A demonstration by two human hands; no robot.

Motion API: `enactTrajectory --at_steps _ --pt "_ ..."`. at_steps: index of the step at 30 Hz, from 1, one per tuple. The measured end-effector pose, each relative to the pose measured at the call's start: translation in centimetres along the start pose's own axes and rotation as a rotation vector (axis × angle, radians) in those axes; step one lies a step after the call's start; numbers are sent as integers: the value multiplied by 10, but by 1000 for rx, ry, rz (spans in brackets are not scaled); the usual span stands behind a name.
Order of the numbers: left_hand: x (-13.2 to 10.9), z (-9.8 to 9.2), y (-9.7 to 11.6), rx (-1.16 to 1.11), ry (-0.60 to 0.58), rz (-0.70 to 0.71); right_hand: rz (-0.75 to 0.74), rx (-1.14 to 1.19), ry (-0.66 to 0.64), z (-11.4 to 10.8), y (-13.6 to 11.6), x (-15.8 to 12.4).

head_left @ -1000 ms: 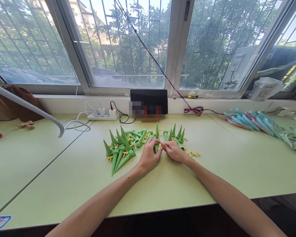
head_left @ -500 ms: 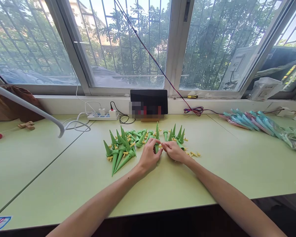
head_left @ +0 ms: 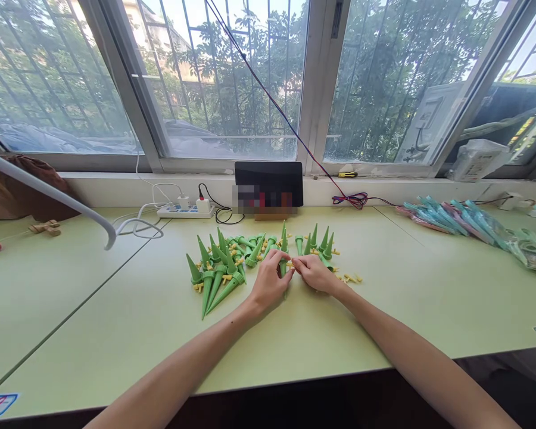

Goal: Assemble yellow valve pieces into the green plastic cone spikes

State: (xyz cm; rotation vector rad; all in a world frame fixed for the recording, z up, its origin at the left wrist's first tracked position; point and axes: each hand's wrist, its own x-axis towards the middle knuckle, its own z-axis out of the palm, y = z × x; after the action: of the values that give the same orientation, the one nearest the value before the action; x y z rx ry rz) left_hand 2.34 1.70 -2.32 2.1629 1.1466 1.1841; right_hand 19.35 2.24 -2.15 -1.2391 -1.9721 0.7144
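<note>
My left hand [head_left: 268,282] is closed around a green plastic plant-watering spike [head_left: 283,270], whose narrow tip points down toward me. A small yellow valve piece [head_left: 290,266] shows at the spike's side, between my two hands. Close on the right, my right hand [head_left: 317,274] is pinched shut at that spot; what its fingertips grip is hidden. To the left lies a pile of green spikes [head_left: 215,285], several with yellow valves attached. More upright green cones [head_left: 313,237] stand just behind my right hand. Loose yellow valves [head_left: 352,278] lie to its right.
A dark tablet [head_left: 268,182] stands against the wall behind the spikes. A power strip [head_left: 174,211] with white cables sits at back left, near a white curved arm [head_left: 49,193]. Plastic-wrapped packets [head_left: 462,221] lie at right. A yellow cutter [head_left: 348,174] rests on the sill.
Both hands hold nearly the same pose around the spike. The whole view has shifted very slightly; nothing else has visibly moved on the table.
</note>
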Motion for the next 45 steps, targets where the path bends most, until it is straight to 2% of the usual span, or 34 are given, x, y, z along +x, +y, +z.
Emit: enactTrajectory --at_steps 15,18,25,30,37,42,45 --pt "0 -2 4 -2 12 13 30 68 -9 -1 0 -1" --pt "2 -3 7 -38 23 3 75 152 30 0 2 1" --pt "5 -3 3 -295 1 -84 244 486 142 4 8 5" --pt "2 -4 3 -146 -38 46 305 595 150 3 0 3" --pt "2 -2 -3 -29 -55 33 288 526 133 2 -1 2" --pt "4 -2 -10 37 -13 -9 119 180 246 -2 -6 -3" --pt "6 -3 -11 62 42 -45 73 58 297 -4 -8 -5"
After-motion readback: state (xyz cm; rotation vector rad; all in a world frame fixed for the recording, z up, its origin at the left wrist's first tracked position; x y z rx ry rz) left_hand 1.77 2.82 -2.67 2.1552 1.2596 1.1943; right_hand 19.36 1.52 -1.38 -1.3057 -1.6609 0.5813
